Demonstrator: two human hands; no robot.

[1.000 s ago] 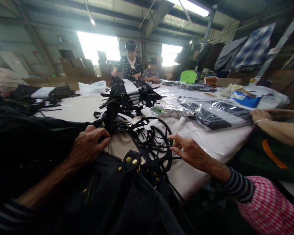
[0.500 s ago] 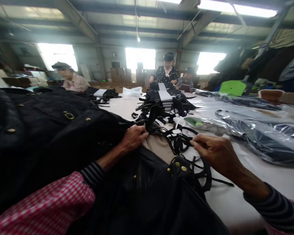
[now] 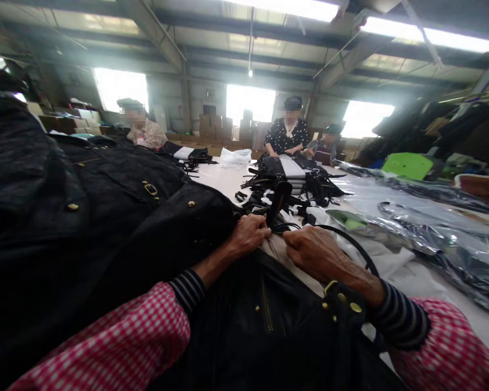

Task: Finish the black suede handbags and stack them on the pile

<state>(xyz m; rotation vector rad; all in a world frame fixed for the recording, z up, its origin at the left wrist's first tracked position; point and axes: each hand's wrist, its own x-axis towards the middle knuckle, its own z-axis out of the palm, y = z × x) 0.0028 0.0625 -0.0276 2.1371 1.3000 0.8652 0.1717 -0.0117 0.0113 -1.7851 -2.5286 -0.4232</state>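
Note:
My left hand (image 3: 248, 234) is closed, its thumb and fingers pinched at the base of an upright black strap (image 3: 280, 202). Just to its right my right hand (image 3: 320, 252) is also closed, on a thin black cord-like strap (image 3: 356, 241) that arches back over the wrist. Both hands are above a black piece with a gold zip (image 3: 267, 304), gold studs and a pale beige inner side (image 3: 309, 278). A gold-studded black tab (image 3: 344, 301) lies below my right wrist. The fingertips partly hide what they grip.
A heap of black cloth with gold buckles (image 3: 150, 189) rises on the left. Banded bundles of black straps (image 3: 291, 167) lie ahead, with clear plastic-wrapped dark pieces (image 3: 444, 250) on the right. A person in a dotted top (image 3: 287, 133) and other people are across the table (image 3: 212, 176).
My right hand has moved left, close to my left hand, drawing the thin strap along. The tangle of straps between the hands is less visible. The view has shifted slightly.

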